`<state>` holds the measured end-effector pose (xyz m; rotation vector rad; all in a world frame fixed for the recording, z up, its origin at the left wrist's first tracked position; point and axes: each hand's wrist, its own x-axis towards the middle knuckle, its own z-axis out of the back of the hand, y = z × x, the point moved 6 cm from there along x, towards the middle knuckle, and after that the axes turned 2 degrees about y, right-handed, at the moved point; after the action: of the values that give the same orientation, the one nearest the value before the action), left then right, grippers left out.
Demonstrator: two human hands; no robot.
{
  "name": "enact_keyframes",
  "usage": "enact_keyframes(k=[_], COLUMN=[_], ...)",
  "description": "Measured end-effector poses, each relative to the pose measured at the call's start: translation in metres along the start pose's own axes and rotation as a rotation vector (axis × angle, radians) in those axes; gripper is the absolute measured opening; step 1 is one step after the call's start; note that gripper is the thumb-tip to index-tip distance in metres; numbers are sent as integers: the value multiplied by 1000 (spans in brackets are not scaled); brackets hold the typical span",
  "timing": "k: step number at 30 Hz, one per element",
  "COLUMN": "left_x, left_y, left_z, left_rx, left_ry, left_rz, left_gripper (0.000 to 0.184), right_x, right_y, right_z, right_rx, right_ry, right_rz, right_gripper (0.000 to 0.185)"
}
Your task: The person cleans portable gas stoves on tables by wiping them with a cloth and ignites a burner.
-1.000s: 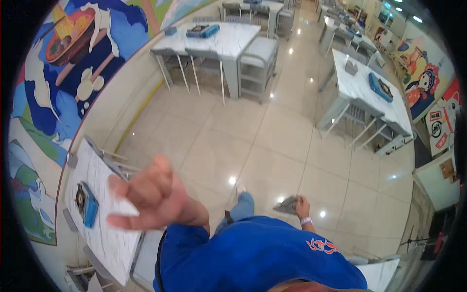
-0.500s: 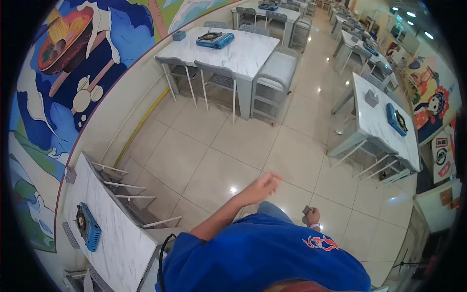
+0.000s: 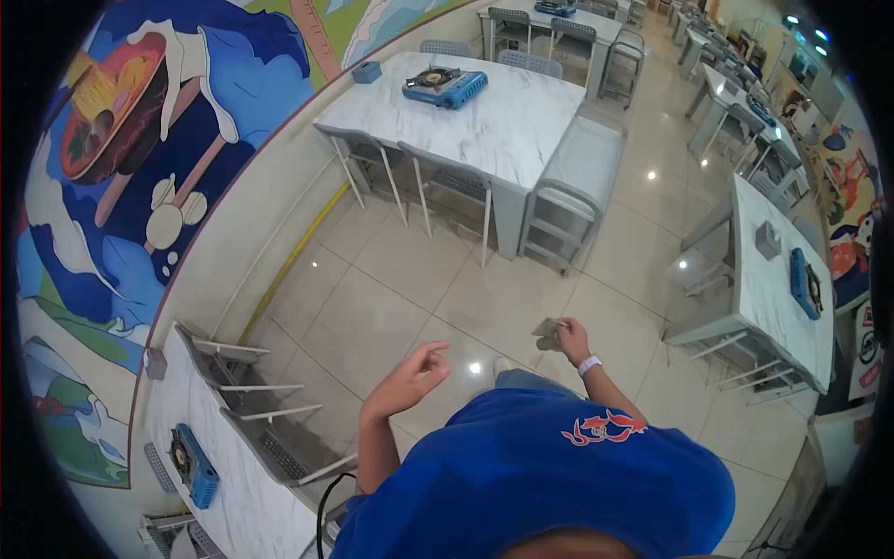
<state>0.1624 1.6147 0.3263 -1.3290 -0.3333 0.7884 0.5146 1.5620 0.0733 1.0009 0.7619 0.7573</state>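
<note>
My left hand (image 3: 410,380) is raised in front of my body over the floor, with its fingers apart and slightly bent and nothing in it. To the right, my right hand (image 3: 572,341) pinches a small grey-green cloth (image 3: 548,334) that hangs from the fingers. A white band (image 3: 589,364) is round the right wrist. Ahead of both hands stands a white marble-patterned table (image 3: 521,140) that bears a blue portable stove (image 3: 445,87) and a small grey box (image 3: 367,72). Neither hand touches the table.
A grey trolley (image 3: 568,210) stands against the table's right end, and grey chairs (image 3: 452,177) line its near side. Another table (image 3: 251,508) with a stove (image 3: 193,464) is at the lower left. A third table (image 3: 759,270) stands right. A painted wall (image 3: 251,84) runs along the left.
The table ahead appears nearer. My left hand moved from the left, across the middle, then back left. My right hand, still with the cloth, has risen and moved forward.
</note>
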Motion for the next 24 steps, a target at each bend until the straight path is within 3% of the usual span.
enact_keyframes(k=[3, 6, 8, 9, 10, 11, 12, 13, 14, 15, 16, 24], left_x=[-4, -39, -83, -101, -104, -121, -120, -109, -111, -114, -111, -78], left_y=[-67, -113, -125, -132, -152, -146, -156, -164, -166, -158, -155, -169], left_z=[67, 123, 145, 154, 157, 159, 162, 157, 161, 166, 177, 305], left_rx=[13, -4, 78, 181, 121, 84, 84, -75, 55, 343, 483, 819], left_ry=[-192, -521, -678, -640, -513, -557, -466, -480, -170, 211, 353, 261], left_rz=[-255, -483, -775, -905, -1030, -1062, -1097, -1085, -921, -994, -1095, -1567], left_gripper=[65, 88, 100, 105, 100, 92, 67, 28, 26, 36, 37, 43], right_x=[68, 116, 136, 151, 163, 171, 179, 187, 196, 204, 212, 288], right_y=[46, 95, 121, 136, 148, 157, 161, 164, 165, 169, 165, 222], right_z=[-53, -98, -127, -143, -159, -175, -190, -205, -220, -237, -253, -322], right_rx=[-95, -281, -220, -189, -137, -82, -26, -3, 22, 50, 6, -222], right_ry=[178, 359, 470, 520, 537, 552, 569, 580, 589, 596, 607, 562], right_rz=[214, 275, 220, 205, 193, 178, 158, 182, 207, 233, 233, 309], right_gripper=[27, 26, 25, 25, 25, 25, 25, 25, 24, 24, 24, 22])
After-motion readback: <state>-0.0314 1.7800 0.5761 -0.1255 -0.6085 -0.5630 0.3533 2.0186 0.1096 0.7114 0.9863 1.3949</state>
